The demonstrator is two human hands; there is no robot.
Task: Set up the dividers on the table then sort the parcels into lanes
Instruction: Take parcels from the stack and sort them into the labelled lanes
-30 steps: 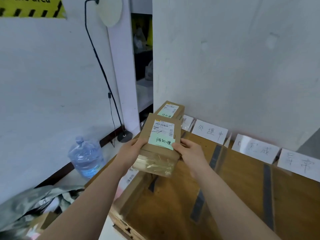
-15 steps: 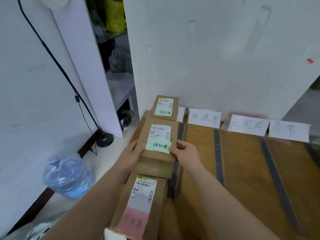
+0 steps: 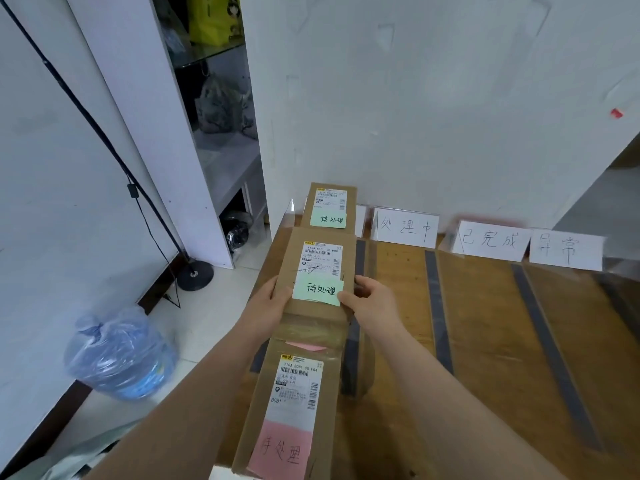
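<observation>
Both hands hold one cardboard parcel [image 3: 320, 268] between them. The left hand [image 3: 268, 301] grips its left edge with the thumb laid on top. The right hand [image 3: 372, 301] grips its right edge, and its thumb touches the corner of the green handwritten note [image 3: 318, 289] stuck below the shipping label. Fingers of both hands curl round the box sides. I cannot tell whether the box rests on the wooden table [image 3: 485, 341] or sits just above it.

The held parcel is in the leftmost lane, in line with two others. Just beyond the fingertips a second parcel [image 3: 330, 204] with its own green note stands against the wall. Between the forearms, nearer the person than the hands, lies a third parcel [image 3: 294, 407] with a pink note [image 3: 282, 450] at its near end.

To the right of the right hand, dark strips [image 3: 437, 306] run along the tabletop toward the wall. Beyond them three white handwritten cards stand side by side: 处理中 [image 3: 406, 227], 已完成 [image 3: 490, 240] and 异常 [image 3: 565, 249].

Left of the left hand, down on the floor, are a water bottle wrapped in blue plastic [image 3: 119, 355] and a lamp stand's round black base [image 3: 194, 276].
</observation>
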